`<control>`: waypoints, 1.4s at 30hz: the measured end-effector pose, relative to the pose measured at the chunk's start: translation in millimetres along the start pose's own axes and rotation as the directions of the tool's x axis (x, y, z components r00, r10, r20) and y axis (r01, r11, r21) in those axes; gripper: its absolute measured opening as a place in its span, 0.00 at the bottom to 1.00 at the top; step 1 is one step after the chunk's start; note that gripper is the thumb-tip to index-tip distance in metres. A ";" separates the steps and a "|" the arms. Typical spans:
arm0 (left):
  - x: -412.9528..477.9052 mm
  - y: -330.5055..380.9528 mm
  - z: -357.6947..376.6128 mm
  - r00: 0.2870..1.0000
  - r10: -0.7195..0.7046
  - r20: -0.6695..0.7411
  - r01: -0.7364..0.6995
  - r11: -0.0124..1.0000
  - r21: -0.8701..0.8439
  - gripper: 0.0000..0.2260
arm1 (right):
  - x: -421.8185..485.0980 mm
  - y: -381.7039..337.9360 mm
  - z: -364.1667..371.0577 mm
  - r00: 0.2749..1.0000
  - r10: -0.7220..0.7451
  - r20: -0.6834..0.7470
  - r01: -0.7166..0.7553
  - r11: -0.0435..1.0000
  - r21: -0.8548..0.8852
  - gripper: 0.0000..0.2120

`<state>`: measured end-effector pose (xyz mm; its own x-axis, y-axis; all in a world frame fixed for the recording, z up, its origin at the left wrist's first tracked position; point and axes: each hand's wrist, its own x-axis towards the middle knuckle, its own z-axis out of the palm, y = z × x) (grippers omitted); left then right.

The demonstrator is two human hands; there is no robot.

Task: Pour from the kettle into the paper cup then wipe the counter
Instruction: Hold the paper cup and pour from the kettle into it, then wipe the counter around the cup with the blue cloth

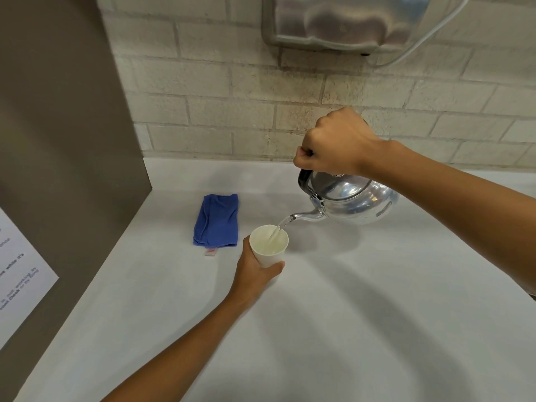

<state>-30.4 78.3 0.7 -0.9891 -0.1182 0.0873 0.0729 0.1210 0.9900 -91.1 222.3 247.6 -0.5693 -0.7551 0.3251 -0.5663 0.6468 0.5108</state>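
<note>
Head view. Count: one kettle (352, 200), one paper cup (269, 245), one blue cloth (217, 219), two hands, one bench (377, 314).

Right hand (333, 143) is clenched around the kettle's dark handle from above. The metal kettle is held clear of the bench, tilted, its spout (306, 216) pointing left and down toward the cup. A thin stream of water (280, 227) runs from the spout tip into the cup mouth.

Left hand (255, 271) wraps around the cup's lower wall. The cup is roughly upright, open end up, at mid-bench just left of the spout; liquid shows inside.

The cloth lies folded flat on the bench just left of the cup, apart from it, long axis running toward the brick wall (232, 97). A small tag (210, 252) sticks out at its near edge.

A metal wall fixture (348, 21) hangs above.
</note>
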 end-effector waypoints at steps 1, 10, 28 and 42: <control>0.1 -0.3 0.0 1.000 -0.001 0.000 0.001 1.000 0.003 0.31 | -0.2 0.2 0.6 1.000 0.001 0.001 -0.001 1.000 0.002 0.21; 1.4 -1.0 0.0 1.000 0.002 -0.010 -0.002 0.999 0.039 0.32 | -6.4 5.2 17.5 0.996 0.087 0.002 -0.087 0.992 0.096 0.23; 3.0 -7.6 0.1 1.000 -0.022 -0.022 0.022 0.999 0.034 0.30 | 13.3 39.4 110.6 0.752 0.639 0.165 -0.617 0.593 0.517 0.24; 2.5 -8.2 -0.3 0.998 -0.056 -0.017 0.056 0.998 0.036 0.28 | 46.9 30.5 160.7 0.617 0.714 0.331 -0.751 0.409 0.519 0.21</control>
<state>-33.4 76.7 -7.2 -0.9894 -0.1410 0.0341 0.0127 0.1494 0.9887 -230.9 223.8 150.6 -0.9528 0.0309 0.3019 -0.1133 0.8867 -0.4483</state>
